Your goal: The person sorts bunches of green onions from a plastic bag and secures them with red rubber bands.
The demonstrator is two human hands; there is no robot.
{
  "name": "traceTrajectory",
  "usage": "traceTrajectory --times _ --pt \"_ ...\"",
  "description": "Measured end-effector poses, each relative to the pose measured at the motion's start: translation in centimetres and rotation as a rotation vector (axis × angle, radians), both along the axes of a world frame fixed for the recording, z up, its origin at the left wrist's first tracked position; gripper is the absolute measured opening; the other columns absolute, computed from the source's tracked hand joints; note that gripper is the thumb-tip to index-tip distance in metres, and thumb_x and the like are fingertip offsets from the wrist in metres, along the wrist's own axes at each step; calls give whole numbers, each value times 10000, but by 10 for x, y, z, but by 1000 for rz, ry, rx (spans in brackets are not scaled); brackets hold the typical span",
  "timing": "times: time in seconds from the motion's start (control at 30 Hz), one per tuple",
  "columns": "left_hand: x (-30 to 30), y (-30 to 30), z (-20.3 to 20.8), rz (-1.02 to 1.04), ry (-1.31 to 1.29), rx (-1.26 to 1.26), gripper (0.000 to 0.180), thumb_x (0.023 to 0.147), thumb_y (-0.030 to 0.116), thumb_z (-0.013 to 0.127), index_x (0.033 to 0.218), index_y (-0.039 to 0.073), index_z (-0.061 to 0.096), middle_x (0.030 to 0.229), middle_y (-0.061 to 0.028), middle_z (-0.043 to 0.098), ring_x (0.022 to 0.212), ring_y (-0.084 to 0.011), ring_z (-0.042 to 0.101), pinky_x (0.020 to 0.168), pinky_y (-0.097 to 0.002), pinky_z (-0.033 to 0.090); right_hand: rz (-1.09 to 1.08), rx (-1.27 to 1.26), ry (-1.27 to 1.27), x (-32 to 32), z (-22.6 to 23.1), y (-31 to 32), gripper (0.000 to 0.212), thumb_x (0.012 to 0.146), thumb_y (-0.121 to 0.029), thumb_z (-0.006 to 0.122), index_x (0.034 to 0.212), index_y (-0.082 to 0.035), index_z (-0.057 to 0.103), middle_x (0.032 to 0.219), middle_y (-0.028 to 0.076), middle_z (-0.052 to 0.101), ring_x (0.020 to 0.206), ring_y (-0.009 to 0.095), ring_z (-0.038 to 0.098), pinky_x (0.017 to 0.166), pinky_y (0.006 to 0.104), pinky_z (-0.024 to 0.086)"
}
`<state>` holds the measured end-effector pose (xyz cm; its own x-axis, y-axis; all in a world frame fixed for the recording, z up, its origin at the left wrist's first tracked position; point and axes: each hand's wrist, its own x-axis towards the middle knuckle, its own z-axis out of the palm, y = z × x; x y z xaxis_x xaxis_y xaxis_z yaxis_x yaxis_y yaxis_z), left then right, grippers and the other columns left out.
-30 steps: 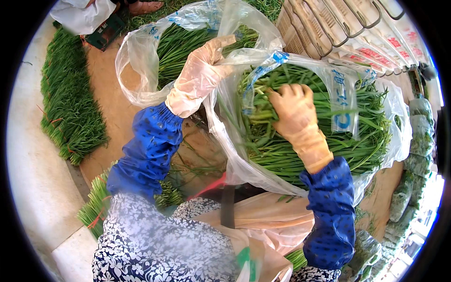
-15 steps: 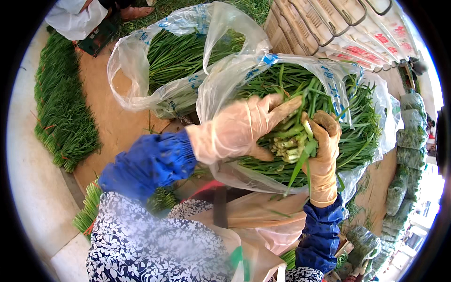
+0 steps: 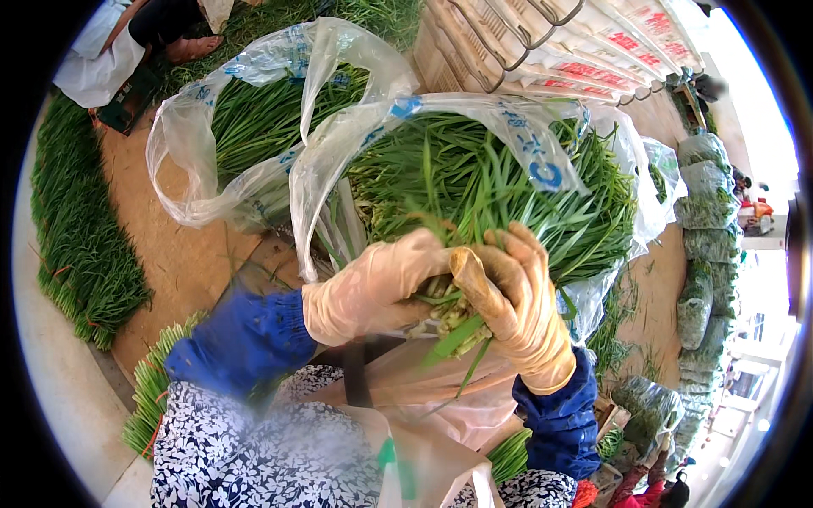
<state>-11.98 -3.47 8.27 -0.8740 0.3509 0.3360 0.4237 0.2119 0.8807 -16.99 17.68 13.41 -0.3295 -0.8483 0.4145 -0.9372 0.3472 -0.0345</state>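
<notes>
Between my two gloved hands is a bunch of garlic chives (image 3: 456, 325), its pale cut stem ends turned toward me and its leaves pointing away. My left hand (image 3: 373, 284), in a pale rubber glove, is closed round the bunch's left side. On the other side my right hand (image 3: 518, 309), in a stained yellowish glove, grips it with bent fingers; a few loose blades hang below. Just beyond my hands, a clear plastic bag (image 3: 306, 199) with blue print lies open, full of loose chives (image 3: 508, 169). My fingers hide part of the bunch.
A second open bag (image 3: 174, 190) of chives lies farther left. Stacked white crates (image 3: 542, 51) stand at the far right. Tied chives (image 3: 80, 229) line the left side, and more bundles (image 3: 161, 381) lie by my left elbow. Packed bags (image 3: 710, 245) form a row at right.
Both hands have drawn the bunch toward me and left, off the chives in the bag. My right fingers now wrap farther over it. The view has shifted slightly right.
</notes>
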Motion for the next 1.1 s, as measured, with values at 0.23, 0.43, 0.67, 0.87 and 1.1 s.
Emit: traceTrajectory --times 0.23,0.43,0.67,0.87,1.1 --pt "18 8 -53 116 -100 -1 555 789 336 763 1238 50 605 1012 -148 613 913 -338 618 787 -376 497 -149 -128 -230 7 -16 23 703 617 -155 800 1278 -77 572 1122 82 593 1072 309 581 969 496 488" --pt "28 17 -54 195 -15 -216 429 806 200 753 1191 56 631 903 -128 613 797 -313 635 657 -392 503 -432 -1216 -735 -8 3 69 477 860 -43 680 1309 -24 521 1168 92 622 1098 232 598 987 394 481" --pt "20 -22 34 156 197 -751 790 647 281 831 1352 91 527 1257 -203 547 1107 -335 594 917 -390 512 -470 -1206 -749 0 3 60 524 829 4 694 1321 -30 517 1178 90 621 1063 200 605 974 355 478" --pt "-38 55 71 166 207 -590 809 765 342 751 1471 157 402 996 -163 617 752 -312 613 697 -391 529 -384 -1095 -473 -9 -1 54 648 784 -181 819 1323 6 512 1093 100 648 978 199 634 872 351 551" --pt "-58 60 40 39 220 -19 256 742 25 697 998 37 712 792 -104 629 776 -249 627 702 -337 507 -191 -1171 -1222 -3 -6 48 665 832 -240 734 1395 -5 470 1169 113 588 953 158 589 793 314 566"
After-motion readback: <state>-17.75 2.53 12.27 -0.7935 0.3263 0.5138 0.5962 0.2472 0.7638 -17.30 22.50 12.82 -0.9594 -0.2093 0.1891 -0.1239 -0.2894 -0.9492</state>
